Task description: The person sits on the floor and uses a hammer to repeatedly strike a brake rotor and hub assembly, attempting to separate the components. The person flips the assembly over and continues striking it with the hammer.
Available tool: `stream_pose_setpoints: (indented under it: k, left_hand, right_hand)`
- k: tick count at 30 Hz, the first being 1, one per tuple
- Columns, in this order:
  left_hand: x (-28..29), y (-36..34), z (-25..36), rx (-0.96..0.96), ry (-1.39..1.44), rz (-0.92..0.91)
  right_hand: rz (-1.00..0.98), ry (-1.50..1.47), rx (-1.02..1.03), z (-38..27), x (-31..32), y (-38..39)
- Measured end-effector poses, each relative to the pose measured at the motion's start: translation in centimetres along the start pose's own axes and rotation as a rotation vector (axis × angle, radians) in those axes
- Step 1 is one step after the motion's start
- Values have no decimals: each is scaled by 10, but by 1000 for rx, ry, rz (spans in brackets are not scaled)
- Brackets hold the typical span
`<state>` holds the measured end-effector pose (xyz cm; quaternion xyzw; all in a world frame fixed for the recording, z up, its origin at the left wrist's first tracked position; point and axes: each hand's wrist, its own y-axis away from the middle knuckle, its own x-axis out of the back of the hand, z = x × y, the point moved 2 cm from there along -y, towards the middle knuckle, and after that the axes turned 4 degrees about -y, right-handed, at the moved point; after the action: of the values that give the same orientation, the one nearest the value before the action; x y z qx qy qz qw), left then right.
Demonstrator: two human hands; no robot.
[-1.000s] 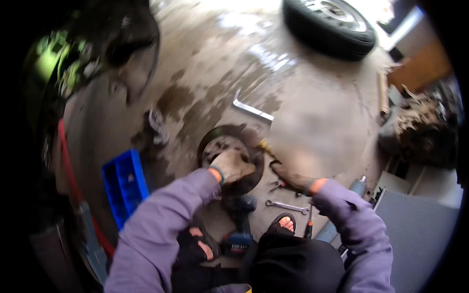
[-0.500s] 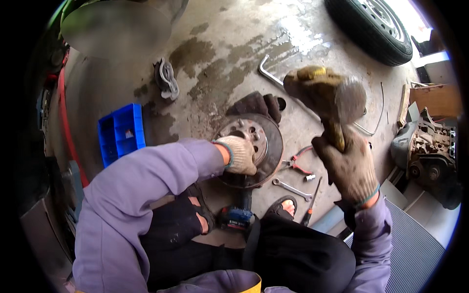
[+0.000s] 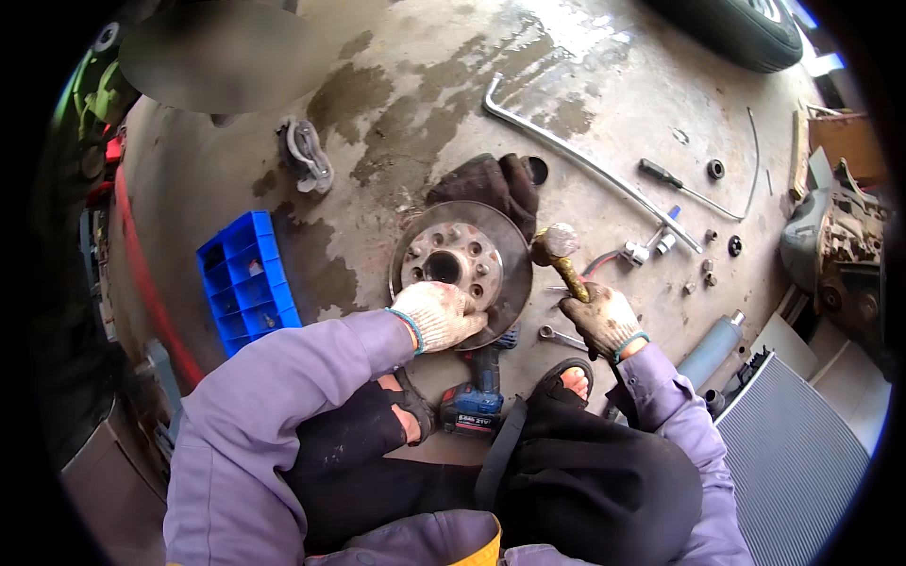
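Head view: stained concrete floor [image 3: 377, 208] around disc [image 3: 472, 258]

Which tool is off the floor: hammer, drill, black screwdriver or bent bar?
The hammer: the right hand grips its handle. The drill, black screwdriver and bent bar are on the floor.

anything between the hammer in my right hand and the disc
Nothing visible stands between the hammer in the right hand and the disc; the left hand covers part of the disc's near side.

White lettering [image 3: 471, 422], on blue-black power tool battery [image 3: 462, 400]
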<state>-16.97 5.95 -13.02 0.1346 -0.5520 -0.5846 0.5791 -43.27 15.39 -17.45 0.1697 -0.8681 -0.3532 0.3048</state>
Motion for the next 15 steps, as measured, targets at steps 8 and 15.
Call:
stream_pose_setpoints:
  k: [8,15]
  left_hand:
    - [-30,13,1,389,1674,-102]
    - [-45,-7,20,494,1934,159]
  right_hand:
    - [-1,-264,-207,-13,-8,-8]
    - [90,42,77,13,-14,-17]
